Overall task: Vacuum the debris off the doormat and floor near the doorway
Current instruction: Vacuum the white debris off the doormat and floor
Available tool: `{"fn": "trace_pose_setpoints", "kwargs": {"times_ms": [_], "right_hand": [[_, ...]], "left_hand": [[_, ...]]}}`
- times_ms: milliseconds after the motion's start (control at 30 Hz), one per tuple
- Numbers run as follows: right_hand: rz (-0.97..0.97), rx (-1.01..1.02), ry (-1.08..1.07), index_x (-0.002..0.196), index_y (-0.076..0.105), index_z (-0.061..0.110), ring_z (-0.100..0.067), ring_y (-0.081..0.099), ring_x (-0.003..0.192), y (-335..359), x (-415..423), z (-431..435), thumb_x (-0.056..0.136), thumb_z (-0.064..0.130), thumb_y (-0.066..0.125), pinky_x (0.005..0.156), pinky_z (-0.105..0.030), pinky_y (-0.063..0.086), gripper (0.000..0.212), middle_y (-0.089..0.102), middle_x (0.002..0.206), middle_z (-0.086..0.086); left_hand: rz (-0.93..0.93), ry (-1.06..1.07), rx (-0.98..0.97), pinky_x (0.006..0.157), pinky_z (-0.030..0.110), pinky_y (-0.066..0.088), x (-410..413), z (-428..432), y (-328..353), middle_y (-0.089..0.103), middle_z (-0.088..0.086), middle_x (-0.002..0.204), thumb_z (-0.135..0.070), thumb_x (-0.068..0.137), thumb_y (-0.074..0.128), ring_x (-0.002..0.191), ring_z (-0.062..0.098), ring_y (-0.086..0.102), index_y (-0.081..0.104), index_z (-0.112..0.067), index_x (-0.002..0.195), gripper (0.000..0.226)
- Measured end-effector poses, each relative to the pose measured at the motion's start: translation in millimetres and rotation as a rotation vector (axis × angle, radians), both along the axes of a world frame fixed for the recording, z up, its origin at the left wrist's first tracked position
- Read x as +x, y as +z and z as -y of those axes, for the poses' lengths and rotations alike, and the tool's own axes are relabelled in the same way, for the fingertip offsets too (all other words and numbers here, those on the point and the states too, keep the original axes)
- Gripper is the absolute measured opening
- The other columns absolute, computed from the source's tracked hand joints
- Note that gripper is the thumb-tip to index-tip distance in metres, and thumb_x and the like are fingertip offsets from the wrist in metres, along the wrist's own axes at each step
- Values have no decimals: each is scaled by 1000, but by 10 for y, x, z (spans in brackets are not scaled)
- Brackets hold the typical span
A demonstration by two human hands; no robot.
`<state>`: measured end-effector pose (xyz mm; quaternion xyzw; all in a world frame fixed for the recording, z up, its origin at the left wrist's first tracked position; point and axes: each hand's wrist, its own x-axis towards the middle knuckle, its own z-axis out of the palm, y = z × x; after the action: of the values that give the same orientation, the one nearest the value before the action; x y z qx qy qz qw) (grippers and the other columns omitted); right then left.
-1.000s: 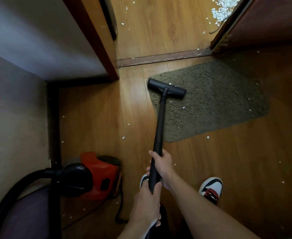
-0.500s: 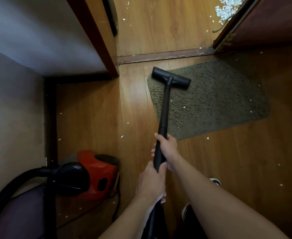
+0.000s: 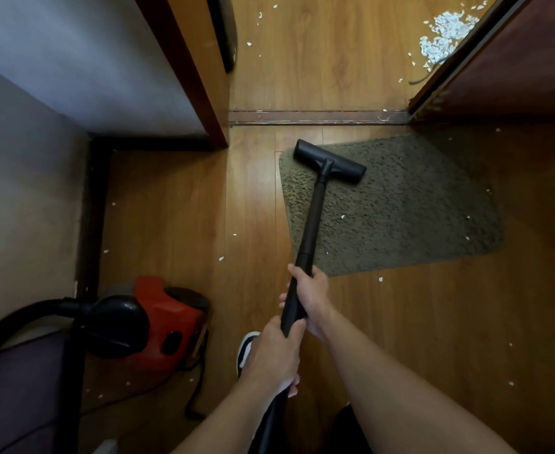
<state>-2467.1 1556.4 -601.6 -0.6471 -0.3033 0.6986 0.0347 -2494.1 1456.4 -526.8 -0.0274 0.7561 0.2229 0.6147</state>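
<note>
Debris: white paper-like flecks point(image 3: 342, 216), lying on the doormat point(image 3: 400, 204) and on the floor point(image 3: 433, 322) around it.
Fingers: the right hand point(image 3: 312, 299) has its fingers point(image 3: 299, 272) curled round the black tube point(image 3: 313, 217), on the side nearer the doormat. The left hand point(image 3: 274, 358) wraps the same tube just behind it, thumb over the top. Both grips are closed tight, nothing spread.
Tube: it slants from the hands up to the doormat's far left corner.
Head: the flat black head point(image 3: 330, 160) lies on that corner, its left end reaching to about the doormat's far edge. Whether it sits flush in the pile I cannot tell.
On the doormat: one fleck near the middle, just right of the tube, and a few more toward the right edge.
Off the doormat: one fleck just off the near edge, a couple on the floor to the left, and scattered ones to the right. A thick heap point(image 3: 443, 44) lies well beyond the doormat, past the threshold strip point(image 3: 318, 117).
Machine: the red canister point(image 3: 168, 322) and its black hose point(image 3: 24, 316) sit well to the left of the doormat.
Step in hand: probably working the doormat's left strip.
Doing it well: draw the head slowly back toward the near edge, flat to the pile, then shift right in overlapping lanes. Let the front hand steer and the rear hand pull. A light doormat may bunch under suction, so pull rather than shove. Watch the hose slack. Take the heap from its edge.
</note>
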Motion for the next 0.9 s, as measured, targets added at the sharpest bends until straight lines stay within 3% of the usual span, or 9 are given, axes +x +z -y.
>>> {"fn": "trace_pose_setpoints", "kwargs": {"times_ms": [367,633,733,833,900], "right_hand": [[8,-118,101,133,52,12,-20,64,52,186,905,243,102,27,63,52,-33,56,36,62,74,-10],[0,-186,103,116,57,9,-22,64,49,276,1279,396,101,24,65,53,-36,57,23,59,76,-14],[-14,-229,92,115,57,13,-24,64,51,288,1305,571,100,24,66,53,-37,57,21,60,67,-11],[-14,-243,75,121,56,20,-26,67,55,288,1324,775,99,29,67,55,-37,58,26,64,76,-14],[-23,-247,59,121,57,20,-23,66,53,324,1329,885,100,28,66,52,-34,56,24,63,75,-14]], "left_hand": [[56,66,-104,53,30,52,857,174,368,63,2,74,-51,99,46,48,14,56,51,-36,99,16],[68,90,-82,52,27,46,1206,304,561,65,2,74,-50,99,47,50,13,58,56,-31,106,23],[15,100,-94,61,23,45,1229,433,633,69,-5,82,-51,100,45,66,8,65,55,-38,115,23],[-33,39,-146,75,23,48,1205,598,661,69,-10,98,-54,99,45,88,4,66,54,-40,121,28],[-34,-16,-171,85,24,52,1190,692,666,68,-11,102,-56,97,46,92,4,66,52,-41,121,28]]}}
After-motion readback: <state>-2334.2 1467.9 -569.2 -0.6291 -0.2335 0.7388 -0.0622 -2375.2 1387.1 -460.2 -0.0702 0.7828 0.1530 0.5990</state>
